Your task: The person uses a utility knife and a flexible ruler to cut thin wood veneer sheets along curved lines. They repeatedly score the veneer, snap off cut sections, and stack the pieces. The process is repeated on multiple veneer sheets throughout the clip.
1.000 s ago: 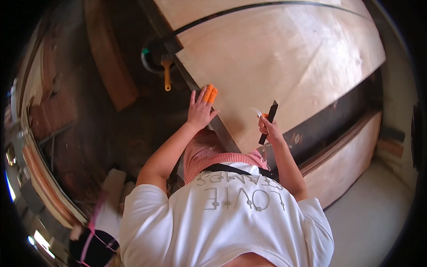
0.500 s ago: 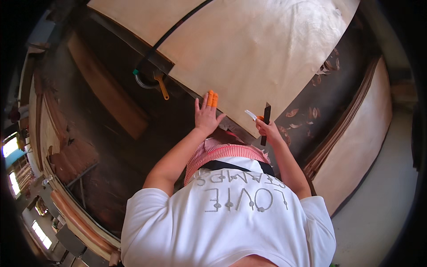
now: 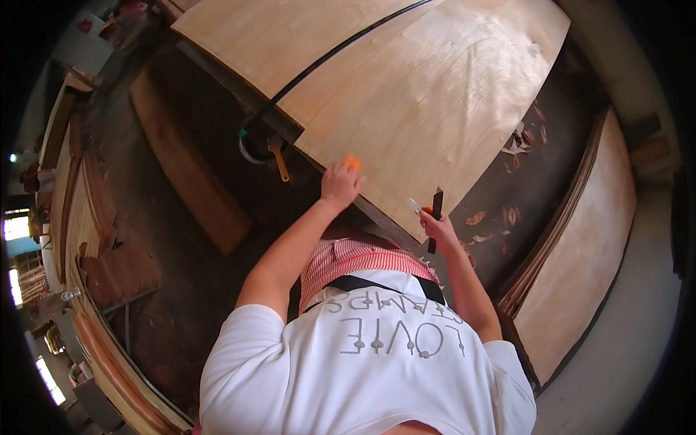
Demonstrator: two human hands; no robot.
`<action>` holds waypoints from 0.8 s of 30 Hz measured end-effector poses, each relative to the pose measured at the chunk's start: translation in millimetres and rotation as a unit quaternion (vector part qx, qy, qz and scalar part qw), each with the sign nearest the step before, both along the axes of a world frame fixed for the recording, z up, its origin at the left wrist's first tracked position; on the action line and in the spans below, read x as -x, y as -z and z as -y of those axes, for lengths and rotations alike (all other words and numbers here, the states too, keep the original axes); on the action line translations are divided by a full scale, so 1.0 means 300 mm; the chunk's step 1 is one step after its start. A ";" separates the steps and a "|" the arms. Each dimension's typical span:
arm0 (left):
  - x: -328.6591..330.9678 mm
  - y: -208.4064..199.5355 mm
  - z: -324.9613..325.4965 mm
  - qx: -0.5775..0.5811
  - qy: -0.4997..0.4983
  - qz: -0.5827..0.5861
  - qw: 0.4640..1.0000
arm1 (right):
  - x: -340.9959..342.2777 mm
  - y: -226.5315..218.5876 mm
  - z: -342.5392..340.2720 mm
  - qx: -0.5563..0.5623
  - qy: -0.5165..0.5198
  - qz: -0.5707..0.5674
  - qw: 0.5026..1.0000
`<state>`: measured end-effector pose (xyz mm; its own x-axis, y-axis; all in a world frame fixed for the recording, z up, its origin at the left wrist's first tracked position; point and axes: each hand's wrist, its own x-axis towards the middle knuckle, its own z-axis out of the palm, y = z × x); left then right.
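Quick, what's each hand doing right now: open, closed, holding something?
Left hand: fingers bent at the edge of the pale wood sheet; whether it grips cannot be told.
Right hand: closed, holding a black bar-shaped tool and a small whitish piece.

The person wears a loose white T-shirt (image 3: 362,384) with short, wide sleeves (image 3: 243,355) and grey block lettering (image 3: 406,337) across the chest. A black strap (image 3: 351,283) crosses the waist beside red-and-white striped cloth (image 3: 362,257). Bright orange finger covers (image 3: 351,162) dress the left grip (image 3: 341,185).

Pale wood sheet (image 3: 428,130), seemingly rippled
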<state>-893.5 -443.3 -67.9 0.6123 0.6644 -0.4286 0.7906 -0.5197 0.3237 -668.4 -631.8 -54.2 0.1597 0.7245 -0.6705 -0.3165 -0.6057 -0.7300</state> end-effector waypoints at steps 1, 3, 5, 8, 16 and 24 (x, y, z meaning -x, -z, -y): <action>0.035 0.071 -0.054 -0.105 -0.027 0.063 0.992 | 0.021 -0.010 -0.062 -0.010 -0.011 0.015 1.000; 0.055 0.098 -0.124 -0.261 -0.048 0.097 0.959 | 0.061 -0.023 -0.161 0.002 -0.036 0.074 0.997; 0.065 0.133 -0.070 -0.247 -0.032 0.073 0.966 | 0.080 -0.042 -0.192 0.013 -0.068 0.124 0.990; 0.086 0.118 -0.102 -0.215 0.002 0.045 0.976 | 0.160 -0.046 -0.412 0.002 -0.086 0.149 0.985; 0.124 0.096 -0.142 -0.178 0.024 0.142 0.973 | 0.256 0.116 -0.677 0.095 -0.046 0.167 0.980; 0.067 0.084 -0.206 -0.144 0.103 0.142 0.974 | 0.240 0.117 -0.675 0.091 -0.061 0.174 0.979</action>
